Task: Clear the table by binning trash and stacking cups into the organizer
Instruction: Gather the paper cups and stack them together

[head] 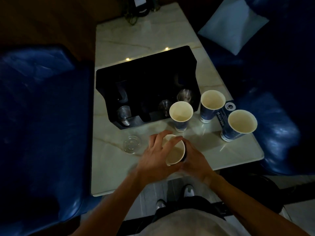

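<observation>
left hand (156,155): fingers curled over rim of held cup (175,153) | right hand (194,159): wrapped round its side | held cup: above near worktop (109,160) edge | three cups (181,115) upright, right of organizer (146,79) | clear cup (132,144) left of hands

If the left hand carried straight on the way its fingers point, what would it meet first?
Probably the nearest standing paper cup, beyond the cup both hands hold. The left hand points up-right toward it; depth is uncertain.
</observation>
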Demonstrator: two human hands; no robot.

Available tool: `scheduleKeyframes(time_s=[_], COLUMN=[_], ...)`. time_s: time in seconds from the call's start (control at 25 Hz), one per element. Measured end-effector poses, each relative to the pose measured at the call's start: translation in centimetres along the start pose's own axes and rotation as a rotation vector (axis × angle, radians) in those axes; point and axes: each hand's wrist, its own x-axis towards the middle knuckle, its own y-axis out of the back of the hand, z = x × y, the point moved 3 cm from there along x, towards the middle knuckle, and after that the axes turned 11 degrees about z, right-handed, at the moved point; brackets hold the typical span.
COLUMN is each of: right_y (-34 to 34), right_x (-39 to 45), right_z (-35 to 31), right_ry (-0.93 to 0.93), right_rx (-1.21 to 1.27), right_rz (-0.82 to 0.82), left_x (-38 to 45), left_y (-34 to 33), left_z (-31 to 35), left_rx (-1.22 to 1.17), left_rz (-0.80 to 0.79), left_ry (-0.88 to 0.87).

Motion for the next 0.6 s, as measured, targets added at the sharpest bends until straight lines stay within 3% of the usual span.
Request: scheduleKeyframes(time_s=[0.6], right_y=[0.1], right_x=[0.1], right_z=[1.0], right_ry=[0.033], right_rx=[0.099], right_rz=[-0.081], left_x=[-1.3], left_y=[-3.4], left_z=[-0.4], left_rx=[-0.073], left_rz=[-0.011], left_ry=[0.056])
